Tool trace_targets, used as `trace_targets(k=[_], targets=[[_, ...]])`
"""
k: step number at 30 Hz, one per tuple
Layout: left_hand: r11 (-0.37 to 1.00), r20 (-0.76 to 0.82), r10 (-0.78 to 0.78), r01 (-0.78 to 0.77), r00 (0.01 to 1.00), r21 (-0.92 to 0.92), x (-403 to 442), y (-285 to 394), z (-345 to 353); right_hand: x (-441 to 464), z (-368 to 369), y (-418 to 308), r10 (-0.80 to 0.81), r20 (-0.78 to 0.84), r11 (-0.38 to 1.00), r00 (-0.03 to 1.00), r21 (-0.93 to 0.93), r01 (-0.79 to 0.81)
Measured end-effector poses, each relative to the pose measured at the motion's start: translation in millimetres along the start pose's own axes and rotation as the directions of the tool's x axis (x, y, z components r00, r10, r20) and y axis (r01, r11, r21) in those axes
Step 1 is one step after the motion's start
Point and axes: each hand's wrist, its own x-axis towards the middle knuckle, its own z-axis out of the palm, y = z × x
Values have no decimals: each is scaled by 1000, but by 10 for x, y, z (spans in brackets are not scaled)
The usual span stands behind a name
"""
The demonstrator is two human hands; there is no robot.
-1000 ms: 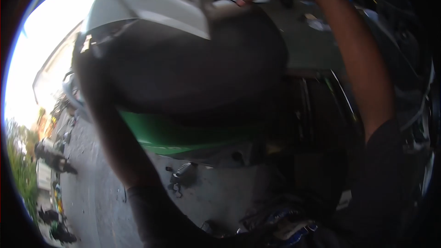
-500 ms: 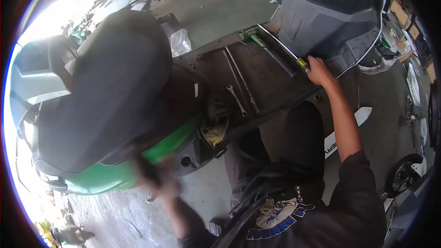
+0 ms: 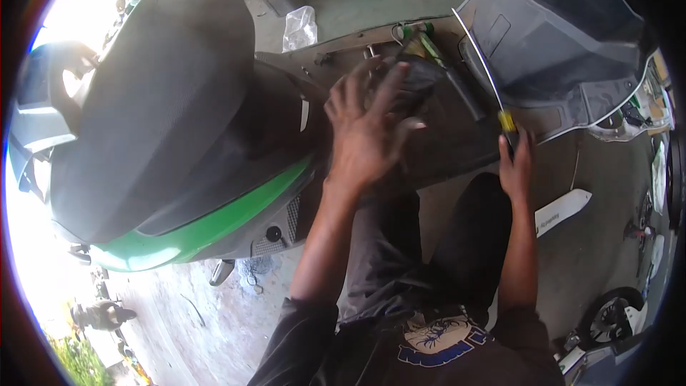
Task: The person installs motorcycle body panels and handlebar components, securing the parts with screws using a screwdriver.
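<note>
Tho thin, straight scrwdrvr (image 3: 507,122) in R fingers (image 3: 526,149)

A black short-sleeved shirt (image 3: 357,347) bears a cream print (image 3: 439,336) with blue lettering (image 3: 421,357), above dark trousers (image 3: 471,229).

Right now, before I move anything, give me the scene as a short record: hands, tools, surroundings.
Left hand: fingers spread over the flat dark floorboard; left hand beside a blurred, crumpled dark item, contact unclear
Right hand: right hand grips the long metal screwdriver by its yellow-and-black handle
Loose tool: green-and-black hammer lying on the floorboard
Left side: padded black seat above a glossy green side panel
Floor beyond: clear plastic bag
</note>
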Motion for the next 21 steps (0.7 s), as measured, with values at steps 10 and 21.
trace_targets(k=[10, 21], targets=[[959, 303, -275, 241, 912, 146, -387, -725, 316, -1355, -419, 85, 74, 641, 375, 764, 692, -617], [818, 305, -407, 492, 861, -298, -15, -290, -21, -1028, -1010, -684, -10, 484, 845, 875, 472, -251]])
